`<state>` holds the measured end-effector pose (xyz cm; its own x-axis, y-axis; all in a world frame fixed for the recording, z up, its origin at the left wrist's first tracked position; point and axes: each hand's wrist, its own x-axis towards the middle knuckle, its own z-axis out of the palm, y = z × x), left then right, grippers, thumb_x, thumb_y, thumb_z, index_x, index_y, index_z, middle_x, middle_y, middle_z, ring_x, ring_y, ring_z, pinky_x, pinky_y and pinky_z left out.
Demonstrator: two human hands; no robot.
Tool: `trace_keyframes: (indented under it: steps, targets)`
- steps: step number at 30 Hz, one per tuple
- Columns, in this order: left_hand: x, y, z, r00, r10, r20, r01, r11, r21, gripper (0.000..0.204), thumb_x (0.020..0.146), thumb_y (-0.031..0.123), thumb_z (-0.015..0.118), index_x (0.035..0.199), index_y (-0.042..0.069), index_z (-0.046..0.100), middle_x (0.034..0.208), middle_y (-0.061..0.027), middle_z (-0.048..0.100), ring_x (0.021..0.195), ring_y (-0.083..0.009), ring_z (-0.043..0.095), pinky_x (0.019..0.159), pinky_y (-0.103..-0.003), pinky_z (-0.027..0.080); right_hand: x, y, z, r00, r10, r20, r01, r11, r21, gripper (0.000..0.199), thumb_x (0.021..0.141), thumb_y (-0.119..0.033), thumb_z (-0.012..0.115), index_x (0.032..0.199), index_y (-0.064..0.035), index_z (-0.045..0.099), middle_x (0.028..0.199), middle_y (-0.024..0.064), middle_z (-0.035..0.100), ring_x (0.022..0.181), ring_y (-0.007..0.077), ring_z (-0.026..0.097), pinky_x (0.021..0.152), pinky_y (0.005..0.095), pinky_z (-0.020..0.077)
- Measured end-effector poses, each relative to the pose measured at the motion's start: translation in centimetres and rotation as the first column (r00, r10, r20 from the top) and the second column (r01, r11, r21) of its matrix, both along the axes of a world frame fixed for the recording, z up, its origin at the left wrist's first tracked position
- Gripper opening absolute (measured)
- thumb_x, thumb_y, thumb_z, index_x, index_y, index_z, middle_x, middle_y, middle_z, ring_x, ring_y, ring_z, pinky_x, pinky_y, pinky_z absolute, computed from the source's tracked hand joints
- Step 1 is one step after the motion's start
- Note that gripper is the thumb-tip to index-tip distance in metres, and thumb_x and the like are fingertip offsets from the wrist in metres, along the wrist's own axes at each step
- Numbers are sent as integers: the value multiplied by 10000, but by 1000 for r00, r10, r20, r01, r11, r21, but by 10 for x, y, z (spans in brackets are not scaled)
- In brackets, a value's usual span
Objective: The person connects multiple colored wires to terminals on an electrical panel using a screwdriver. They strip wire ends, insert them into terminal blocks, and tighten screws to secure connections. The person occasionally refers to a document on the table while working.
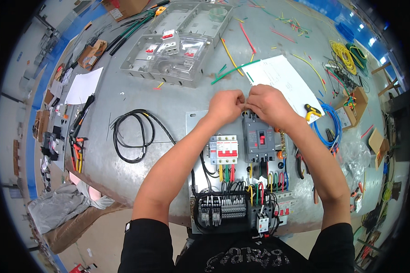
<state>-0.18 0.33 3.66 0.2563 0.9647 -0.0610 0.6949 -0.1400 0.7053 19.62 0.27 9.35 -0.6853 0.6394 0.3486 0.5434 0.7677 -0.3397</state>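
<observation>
My left hand (225, 105) and my right hand (269, 103) meet fingertip to fingertip just above the dark grey moulded breaker (258, 139) on the metal mounting plate (195, 123). Both pinch something small between them, probably a yellow wire end; it is mostly hidden by my fingers. Left of the grey breaker sits a white breaker with red toggles (223, 149). Below them, coloured wires run down to terminal blocks and contactors (234, 208) at the plate's near edge.
A coil of black cable (133, 134) lies left of the plate. A clear plastic enclosure (173, 50) stands at the back. A white sheet (282, 77), blue wire coil (333, 123), pliers (299, 164), wire offcuts and cardboard boxes lie to the right; hand tools (76, 145) at left.
</observation>
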Motion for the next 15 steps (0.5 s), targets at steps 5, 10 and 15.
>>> trace_keyframes:
  steps: [5,10,15]
  targets:
    - [-5,-4,-9,992,-20,122,17,999,30,284,847,341,856,938,83,779,904,-105,780,872,-337,733,757,-455,561,1,11,-3,990,-59,-129,43,992,-122,77,861,-42,770,922,-5,741,870,124,657,809,333,657,731,421,531]
    - [-9,2,-7,994,-55,92,62,995,-74,261,833,328,864,917,93,790,896,-105,779,864,-331,732,758,-453,559,-3,24,4,986,-77,-150,46,979,-198,82,871,-76,756,906,-4,742,877,127,676,802,344,669,731,427,544]
    - [-8,1,-3,997,-8,75,16,995,-103,230,820,314,868,897,108,801,878,-95,777,853,-326,730,746,-442,557,-5,10,8,999,-8,-41,3,993,-115,76,842,-71,769,893,-19,747,887,116,671,881,327,668,787,434,548]
